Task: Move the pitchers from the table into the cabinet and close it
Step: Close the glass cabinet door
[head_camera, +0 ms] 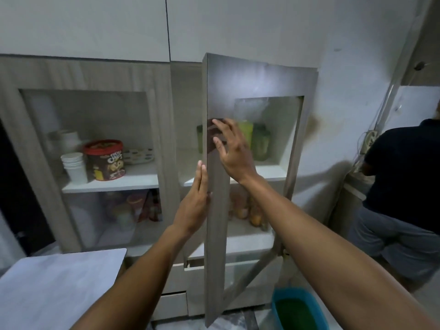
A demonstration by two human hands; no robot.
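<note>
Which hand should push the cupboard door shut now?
Probably the right hand: its open palm lies flat on the door, ready to push. The left hand only touches the door's edge, where fingers could get pinched.

The brown tub with a red lid point(106, 160) on the cabinet shelf point(133, 181) says "CHOCO CHIPS" in big letters. No other words can be read.

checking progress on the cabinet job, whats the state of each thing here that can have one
right cabinet door: partly open, swung out
left cabinet door: shut
green pitchers: upright on the upper shelf, inside the cabinet
left hand: open, flat against the door's edge
right hand: open, fingers spread on the door's front
blue tub: on the floor, holding green liquid
table: nothing on the part in view
</note>
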